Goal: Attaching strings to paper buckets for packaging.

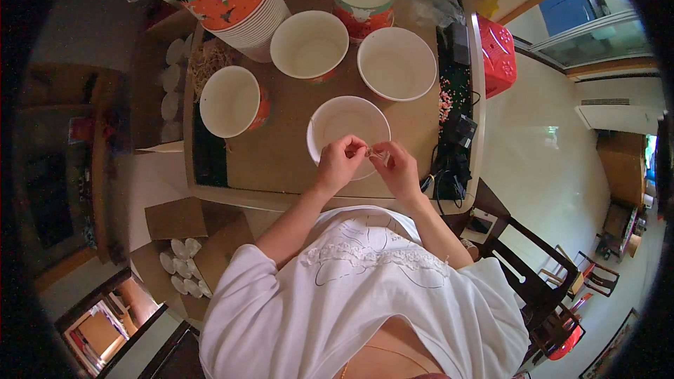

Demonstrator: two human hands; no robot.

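Observation:
Both of my hands meet over the near rim of a white paper tub (349, 121) in the middle of the table. My left hand (341, 163) is closed, its thumb and fingertips pinched together. My right hand (399, 170) pinches as well, its fingertips almost touching the left ones. Between them is a small, clear, plastic-looking piece (371, 154), too small to make out fully. Beyond the hands stand three more open paper tubs: one at the left (230, 102), one at the back (309, 45) and one at the right (397, 64).
A leaning stack of orange paper tubs (242, 7) and a lidded tub (364, 1) stand at the back. Shredded paper filler (210, 63) lies left. Cables and a black adapter (463, 128) lie along the right edge. A cardboard box (175, 219) with wrapped white items sits lower left.

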